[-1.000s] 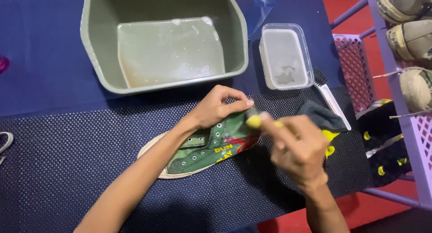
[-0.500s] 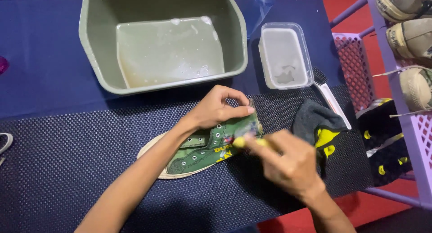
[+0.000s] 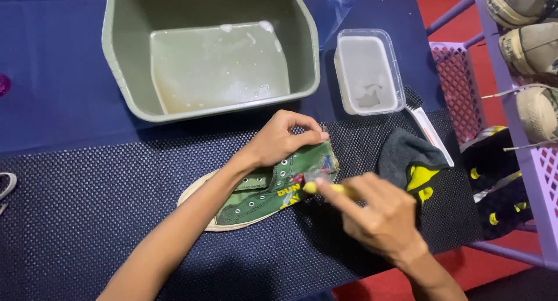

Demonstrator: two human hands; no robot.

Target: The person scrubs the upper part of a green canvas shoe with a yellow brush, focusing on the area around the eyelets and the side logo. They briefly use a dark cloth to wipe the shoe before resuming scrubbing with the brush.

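A green canvas sneaker [image 3: 264,190] with a pale sole lies on its side on the dark dotted mat [image 3: 87,219]. My left hand [image 3: 279,141] presses down on its upper near the toe end. My right hand [image 3: 378,217] grips a small brush with a yellow handle [image 3: 328,188], whose head rests on the side of the shoe. A grey and yellow cloth [image 3: 412,161] lies just right of the shoe.
A green basin [image 3: 122,68] with soapy water stands behind the shoe. A clear plastic tub [image 3: 369,71] and a white brush [image 3: 430,129] are to its right. A purple rack [image 3: 540,173] at the right edge holds several shoes; dark shoes [image 3: 494,179] lie beside it.
My right hand has moved left and down with the brush along the shoe's side. My left hand has kept its hold on the shoe.
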